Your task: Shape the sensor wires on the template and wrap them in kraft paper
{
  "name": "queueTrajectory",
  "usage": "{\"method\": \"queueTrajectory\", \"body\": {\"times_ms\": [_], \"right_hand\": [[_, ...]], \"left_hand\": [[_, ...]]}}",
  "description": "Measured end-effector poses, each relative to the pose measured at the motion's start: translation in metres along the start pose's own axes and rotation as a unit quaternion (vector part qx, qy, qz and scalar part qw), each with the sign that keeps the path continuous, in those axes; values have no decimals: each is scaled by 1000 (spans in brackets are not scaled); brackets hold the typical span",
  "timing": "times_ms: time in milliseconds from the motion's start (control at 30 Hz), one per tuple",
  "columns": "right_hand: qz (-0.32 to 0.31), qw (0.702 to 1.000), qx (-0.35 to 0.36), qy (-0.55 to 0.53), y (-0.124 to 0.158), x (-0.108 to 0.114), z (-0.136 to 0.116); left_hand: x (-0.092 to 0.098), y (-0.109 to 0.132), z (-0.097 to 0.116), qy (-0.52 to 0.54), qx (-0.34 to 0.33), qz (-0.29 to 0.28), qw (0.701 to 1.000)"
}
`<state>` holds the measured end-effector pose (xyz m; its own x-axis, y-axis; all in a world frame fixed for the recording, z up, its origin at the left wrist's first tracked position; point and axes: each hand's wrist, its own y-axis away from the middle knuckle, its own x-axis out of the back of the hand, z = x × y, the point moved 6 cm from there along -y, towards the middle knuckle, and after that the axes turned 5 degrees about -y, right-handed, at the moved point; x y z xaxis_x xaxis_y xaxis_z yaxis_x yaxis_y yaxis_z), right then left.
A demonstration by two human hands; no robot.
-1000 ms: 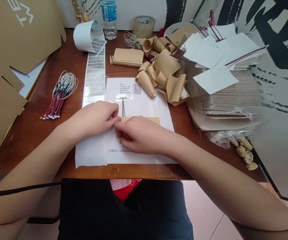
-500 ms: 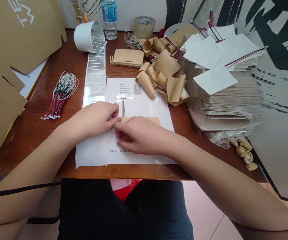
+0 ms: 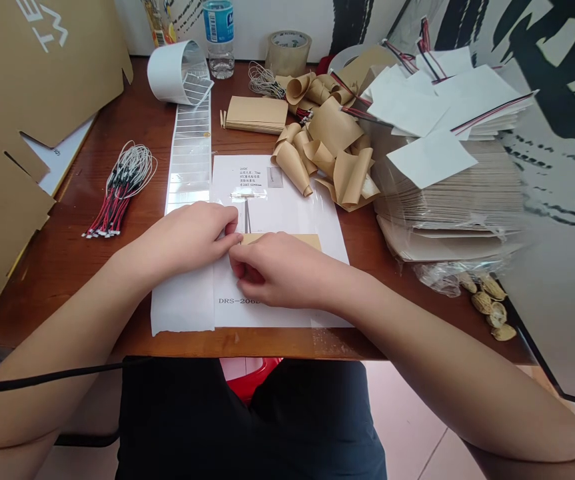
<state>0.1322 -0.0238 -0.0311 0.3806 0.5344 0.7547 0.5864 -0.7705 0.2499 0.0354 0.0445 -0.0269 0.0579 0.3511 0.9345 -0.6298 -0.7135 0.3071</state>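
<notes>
Two bare hands at work over a printed sheet point(image 3: 297, 210), which serves as the landmark for all places. The thing being handled, a tan paper piece point(image 3: 310, 241), lies over the middle of the sheet; its far edge shows, while the right hand hides most of the rest. The left hand point(image 3: 202, 237) rests across the sheet's left edge, fingers curled inward, thumb tip meeting the near end of the piece. The right hand point(image 3: 277, 270) lies over the sheet's centre, fingers folded, fingertips beside the left thumb. Whether either hand pinches the piece or merely presses on it cannot be told, since the fingertips are covered.

Handling, as judged: the piece appears thin and light, stiffer than tissue yet easily creased, with little slip. It is best taken by its edges or corners, one hand steadying it flat against the sheet.

Surroundings: a white label strip point(image 3: 190, 157) runs along the sheet's left edge to a label roll point(image 3: 167, 72) beyond it. Well left of the sheet lies a wire bundle point(image 3: 123, 183). Just beyond its far edge sits a tan stack point(image 3: 256, 115); curled tan papers point(image 3: 337, 127) overlap its far right corner. Right of the sheet stands a card stack point(image 3: 452, 207).
</notes>
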Motion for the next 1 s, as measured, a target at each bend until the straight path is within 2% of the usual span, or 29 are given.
{"method": "queueTrajectory", "body": {"times_ms": [367, 767, 1000], "right_hand": [[5, 999, 23, 22, 1, 0, -3], [25, 986, -2, 168, 5, -7, -11], [53, 976, -5, 209, 3, -11, -13]], "left_hand": [[0, -1, -1, -7, -3, 5, 1000], [0, 0, 1, -14, 0, 5, 1000], [0, 1, 1, -19, 0, 5, 1000]]}}
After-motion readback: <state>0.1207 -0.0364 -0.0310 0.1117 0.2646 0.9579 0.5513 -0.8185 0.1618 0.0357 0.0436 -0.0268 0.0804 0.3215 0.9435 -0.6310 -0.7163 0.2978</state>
